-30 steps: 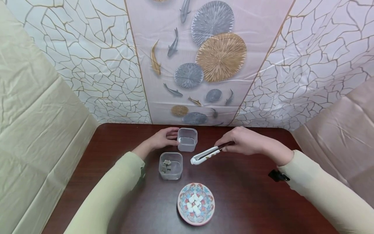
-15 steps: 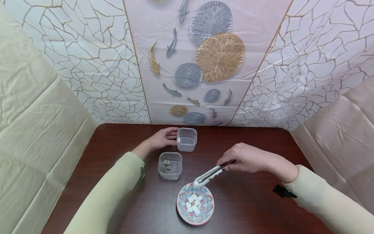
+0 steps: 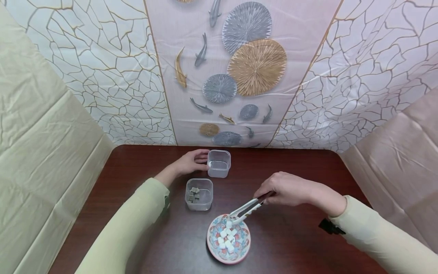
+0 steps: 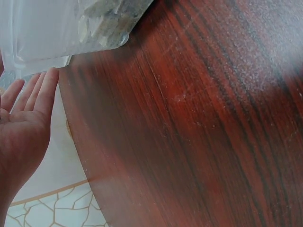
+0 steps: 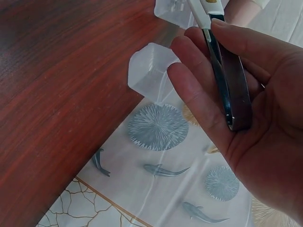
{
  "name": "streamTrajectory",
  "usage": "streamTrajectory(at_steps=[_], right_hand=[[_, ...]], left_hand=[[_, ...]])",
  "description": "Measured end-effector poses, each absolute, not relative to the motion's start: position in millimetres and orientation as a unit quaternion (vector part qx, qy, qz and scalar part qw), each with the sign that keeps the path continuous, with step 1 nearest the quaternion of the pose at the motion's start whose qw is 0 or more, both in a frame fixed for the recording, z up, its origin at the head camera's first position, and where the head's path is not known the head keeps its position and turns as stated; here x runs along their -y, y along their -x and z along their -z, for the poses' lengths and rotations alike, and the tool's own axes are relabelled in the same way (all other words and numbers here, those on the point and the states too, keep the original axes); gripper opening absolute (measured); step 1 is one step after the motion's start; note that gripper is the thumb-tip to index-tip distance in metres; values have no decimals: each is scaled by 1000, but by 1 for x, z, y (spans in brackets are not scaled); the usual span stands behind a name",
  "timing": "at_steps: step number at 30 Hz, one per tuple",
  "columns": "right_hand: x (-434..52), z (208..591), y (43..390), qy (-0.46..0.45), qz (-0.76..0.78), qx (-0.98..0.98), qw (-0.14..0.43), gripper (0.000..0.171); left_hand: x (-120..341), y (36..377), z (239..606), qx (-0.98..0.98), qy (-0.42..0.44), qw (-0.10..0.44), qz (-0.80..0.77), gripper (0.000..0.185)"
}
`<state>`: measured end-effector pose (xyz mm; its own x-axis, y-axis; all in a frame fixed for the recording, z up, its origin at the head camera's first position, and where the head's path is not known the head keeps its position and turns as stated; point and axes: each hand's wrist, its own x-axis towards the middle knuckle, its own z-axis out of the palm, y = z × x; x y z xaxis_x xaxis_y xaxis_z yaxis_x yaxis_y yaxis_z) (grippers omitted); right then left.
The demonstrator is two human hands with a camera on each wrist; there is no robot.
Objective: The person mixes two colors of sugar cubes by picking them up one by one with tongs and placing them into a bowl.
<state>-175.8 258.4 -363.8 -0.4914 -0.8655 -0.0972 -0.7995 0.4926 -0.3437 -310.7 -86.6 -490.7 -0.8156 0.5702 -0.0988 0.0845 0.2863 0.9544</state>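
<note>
The right hand (image 3: 285,188) grasps the tongs (image 5: 233,78) by their dark handle, thumb on one side and fingers on the other, probably to control how far the arms part. The white ends point down over the far part of the patterned dish (image 3: 243,243), spread apart, with one of the white cubes (image 3: 227,243) just beside the tips; whether they touch it cannot be told. The other cubes lie clustered in the dish, whose raised rim seems to keep them together. The left hand (image 3: 188,163) is not clenched: its fingers reach out straight against the left side of the far box (image 3: 219,173), likely to steady such a light container without covering its top. The near box (image 3: 200,206) stands on the tabletop (image 3: 291,236) between that box and the dish, slightly to the left, with grey pieces (image 3: 195,190) inside, perhaps a way to keep them separate. Both boxes sit upright, mouths up, within reach of the tongs.
</note>
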Motion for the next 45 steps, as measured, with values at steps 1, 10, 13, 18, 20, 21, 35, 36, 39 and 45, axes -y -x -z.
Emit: streamTrajectory(at_steps=[1,10,13,18,20,21,35,36,39,45], right_hand=[[-258,364,176,485,127,-855,132,27],[-257,362,174,471,136,-861,139,28],[-258,362,174,468,142,-862,135,29],[-257,362,174,477,152,-859,107,31],[-255,361,175,481,156,-858,92,33],[-254,361,175,481,158,-858,86,33],[-244,357,180,480,159,-862,31,36],[-243,357,181,481,160,-862,29,36],[-242,357,182,481,161,-861,26,36],[-240,356,184,477,160,-864,18,36]], left_hand=[[87,310,491,-772,-212,217,-558,69],[88,304,488,-775,-208,213,-558,69],[90,302,487,-777,-205,214,-556,69],[93,302,487,-782,-204,211,-550,71],[95,302,487,-784,-202,211,-548,71],[96,302,487,-785,-200,211,-548,72],[106,294,476,-805,-203,210,-516,73],[107,294,476,-807,-206,209,-513,72],[112,290,473,-811,-214,211,-502,73],[124,278,463,-814,-224,217,-491,73]])
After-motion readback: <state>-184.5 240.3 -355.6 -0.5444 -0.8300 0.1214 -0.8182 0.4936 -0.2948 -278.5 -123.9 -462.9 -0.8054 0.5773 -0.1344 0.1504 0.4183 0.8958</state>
